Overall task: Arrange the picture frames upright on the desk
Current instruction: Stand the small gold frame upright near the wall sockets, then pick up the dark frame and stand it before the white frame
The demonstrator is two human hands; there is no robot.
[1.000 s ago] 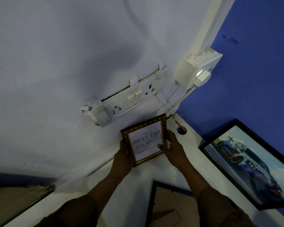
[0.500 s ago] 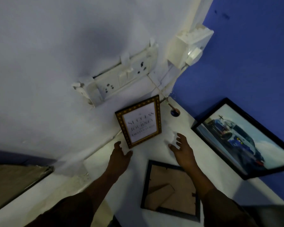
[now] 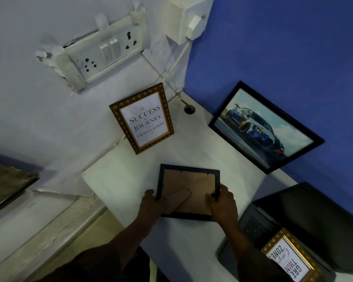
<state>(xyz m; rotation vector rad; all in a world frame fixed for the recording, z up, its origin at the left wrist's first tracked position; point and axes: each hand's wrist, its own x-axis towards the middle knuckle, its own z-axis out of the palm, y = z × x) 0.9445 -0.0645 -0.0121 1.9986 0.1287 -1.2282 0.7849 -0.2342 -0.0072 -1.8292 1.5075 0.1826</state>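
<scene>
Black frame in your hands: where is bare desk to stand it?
Bare desk lies between the gold frame and the car picture, ahead of the black frame. The laptop and a second gold frame crowd the right.

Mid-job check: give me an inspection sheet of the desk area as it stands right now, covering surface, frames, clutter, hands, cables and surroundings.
Surface: white desk, bare in the middle.
Job's things: gold quote frame upright against the white wall; car picture frame leaning on the blue wall; black frame face down, cardboard back and stand showing; second gold frame lying on the laptop.
Clutter: open laptop at the right.
Hands: left hand and right hand each grip a side of the black frame.
Cables: white cable runs from the wall box down into the desk hole.
Surroundings: socket panel hanging loose from the wall.
</scene>
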